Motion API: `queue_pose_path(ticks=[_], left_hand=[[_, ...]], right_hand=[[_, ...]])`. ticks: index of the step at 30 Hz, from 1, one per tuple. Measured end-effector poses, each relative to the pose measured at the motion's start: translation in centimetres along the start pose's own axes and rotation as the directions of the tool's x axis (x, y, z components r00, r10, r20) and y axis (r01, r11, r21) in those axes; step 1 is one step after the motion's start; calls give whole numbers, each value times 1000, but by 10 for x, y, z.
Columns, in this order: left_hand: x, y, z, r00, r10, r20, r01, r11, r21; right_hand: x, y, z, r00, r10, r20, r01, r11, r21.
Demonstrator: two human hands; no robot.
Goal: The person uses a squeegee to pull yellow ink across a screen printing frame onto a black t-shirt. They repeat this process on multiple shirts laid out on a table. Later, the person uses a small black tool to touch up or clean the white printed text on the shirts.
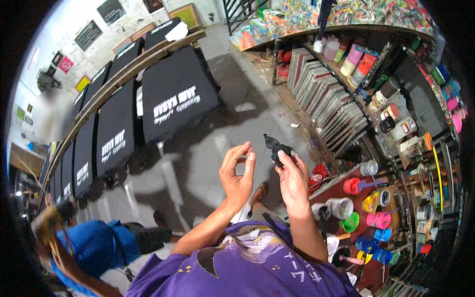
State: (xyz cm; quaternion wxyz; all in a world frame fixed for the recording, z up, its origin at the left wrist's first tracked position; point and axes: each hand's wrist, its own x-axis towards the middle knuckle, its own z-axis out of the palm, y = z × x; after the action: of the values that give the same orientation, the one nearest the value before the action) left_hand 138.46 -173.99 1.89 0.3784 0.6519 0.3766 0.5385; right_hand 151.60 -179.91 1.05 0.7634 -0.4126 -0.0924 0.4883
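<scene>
My right hand [294, 179] pinches a small crumpled black scrap [277, 147], perhaps cloth, between thumb and fingers. One pointed end of it sticks up toward the far side. Beside it on the left, my left hand [238, 173] is raised with fingers curved and the thumb apart from them, holding nothing. A gap separates the two hands. Both are in front of my purple shirt, above the grey tiled floor [205, 180].
Black printed fabric panels [175, 91] line a long rack at the left. A person in a blue shirt [101, 247] is at the lower left. Framed screens [324, 99] stand under a paint-splattered table [366, 17]. Several paint tubs, including a green one [350, 222], crowd the right.
</scene>
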Motion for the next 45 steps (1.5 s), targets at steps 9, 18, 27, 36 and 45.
queue_pose_path(ticks=[9, 18, 27, 36, 45], left_hand=[[177, -26, 93, 975, 209, 71, -211, 977, 11], [347, -125, 178, 996, 86, 31, -83, 992, -93], [563, -200, 217, 983, -177, -43, 170, 976, -135], [755, -319, 280, 945, -272, -183, 247, 957, -150], [1013, -381, 311, 919, -253, -301, 217, 965, -150]], right_hand=[[177, -74, 66, 997, -33, 70, 33, 999, 1], [389, -87, 115, 973, 67, 222, -56, 997, -56], [612, -115, 184, 844, 59, 533, 308, 760, -572], [855, -100, 273, 652, -113, 750, 754, 206, -624], [1129, -117, 377, 760, -77, 645, 355, 881, -312]])
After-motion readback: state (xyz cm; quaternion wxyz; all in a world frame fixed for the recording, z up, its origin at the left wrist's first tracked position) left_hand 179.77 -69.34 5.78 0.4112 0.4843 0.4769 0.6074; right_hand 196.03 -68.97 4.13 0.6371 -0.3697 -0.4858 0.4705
